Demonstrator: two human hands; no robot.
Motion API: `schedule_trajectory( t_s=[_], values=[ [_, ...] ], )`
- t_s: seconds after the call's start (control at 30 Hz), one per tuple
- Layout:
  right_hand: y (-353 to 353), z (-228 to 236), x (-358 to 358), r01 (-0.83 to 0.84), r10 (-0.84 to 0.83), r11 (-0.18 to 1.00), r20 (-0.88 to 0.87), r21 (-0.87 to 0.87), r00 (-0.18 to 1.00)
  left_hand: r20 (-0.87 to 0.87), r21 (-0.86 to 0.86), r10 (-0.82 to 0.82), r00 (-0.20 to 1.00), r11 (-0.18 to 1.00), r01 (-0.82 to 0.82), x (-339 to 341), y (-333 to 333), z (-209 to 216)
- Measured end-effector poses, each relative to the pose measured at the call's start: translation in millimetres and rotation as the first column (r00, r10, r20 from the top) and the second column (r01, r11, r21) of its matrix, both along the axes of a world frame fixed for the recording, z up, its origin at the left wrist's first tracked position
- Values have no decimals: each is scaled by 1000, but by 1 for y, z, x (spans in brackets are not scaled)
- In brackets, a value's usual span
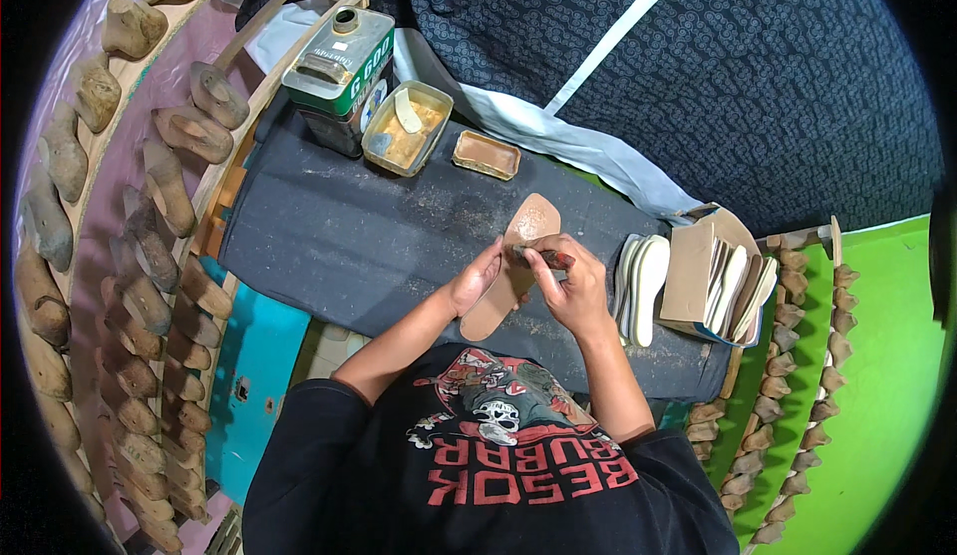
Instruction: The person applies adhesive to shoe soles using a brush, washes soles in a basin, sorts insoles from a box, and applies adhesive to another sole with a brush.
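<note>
on the dark work mat (349,246), the left hand (477,278) pinches the tan insole's (513,261) edge — the right hand (570,284), just beside, has fingers pressed around a small brush (543,254).

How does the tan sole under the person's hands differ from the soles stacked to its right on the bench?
The tan insole lies flat and alone on the dark bench cover; the stacked soles stand on edge, packed together. The tan insole is brown, while the stacked soles show white edges. The left hand and right hand work on the tan insole; nothing touches the stacked soles. Both share the long foot shape.
</note>
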State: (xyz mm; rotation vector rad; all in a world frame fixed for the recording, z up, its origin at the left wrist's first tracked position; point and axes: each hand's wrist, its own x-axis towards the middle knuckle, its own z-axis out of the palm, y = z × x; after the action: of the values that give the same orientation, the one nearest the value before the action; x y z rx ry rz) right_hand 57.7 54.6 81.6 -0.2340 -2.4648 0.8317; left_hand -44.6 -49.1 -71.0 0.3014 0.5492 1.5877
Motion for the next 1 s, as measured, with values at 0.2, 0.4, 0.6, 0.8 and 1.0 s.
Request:
schedule_trajectory(
  t_s=[0.2, 0.4, 0.6, 0.8, 1.0],
  values=[
    [32, 7, -12, 153, -143, 985, -115, 81, 983, 128, 117, -137, 982, 986, 122, -2, 1, -21],
    [30, 6, -11, 105, -91, 980, -91, 170, 992, 159, 192, -182, 970, 970, 150, -1, 1, -25],
    [6, -7, -5, -243, 242, 967, 30, 78, 970, 109, -88, 152, 982, 986, -143, -9, 0, -8],
    [53, -20, -55, 228, -254, 944, -86, -239, 963, 259, 60, 36, 965, 997, -54, -26, -14, -41],
    [105, -70, -110, 311, -296, 931, 106, -191, 949, 217, 0, 108, 970, 994, -111, -22, -20, -36]
  ],
)
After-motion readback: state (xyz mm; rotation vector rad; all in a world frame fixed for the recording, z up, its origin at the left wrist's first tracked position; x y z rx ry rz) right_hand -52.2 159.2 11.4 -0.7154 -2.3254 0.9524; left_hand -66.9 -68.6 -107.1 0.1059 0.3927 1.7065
